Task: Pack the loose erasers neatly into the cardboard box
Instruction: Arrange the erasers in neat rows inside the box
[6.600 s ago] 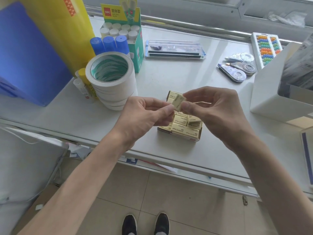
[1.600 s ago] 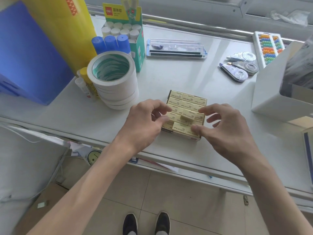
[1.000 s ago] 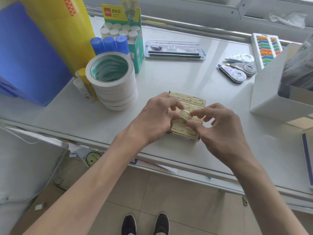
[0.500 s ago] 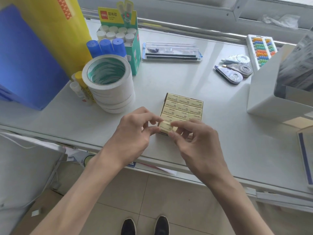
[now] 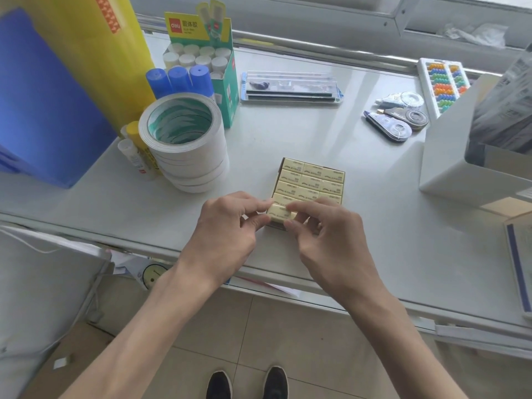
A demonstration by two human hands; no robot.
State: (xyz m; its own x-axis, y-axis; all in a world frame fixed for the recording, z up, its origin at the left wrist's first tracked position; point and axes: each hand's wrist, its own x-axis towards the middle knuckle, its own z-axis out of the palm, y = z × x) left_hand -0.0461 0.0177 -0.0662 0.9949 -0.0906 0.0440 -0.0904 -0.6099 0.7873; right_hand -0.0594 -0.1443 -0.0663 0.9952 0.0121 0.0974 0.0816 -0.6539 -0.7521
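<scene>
1. Pinching one loose eraser (image 5: 280, 213) between them, the left hand (image 5: 227, 226) and right hand (image 5: 328, 234) hold it at the 6 o'clock end of the cardboard box (image 5: 275, 226), with fingers curled on its two ends.
2. Packed erasers (image 5: 312, 180) fill the rows toward 12 o'clock.
3. The box lies on the table (image 5: 288, 133). Stacked tape rolls (image 5: 187, 145) stand at its 10 o'clock and correction tapes (image 5: 394, 122) at 2 o'clock.

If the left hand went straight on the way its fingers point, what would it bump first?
Likely the right hand: the left hand points rightward, and only the eraser both pinch lies between them.
</scene>
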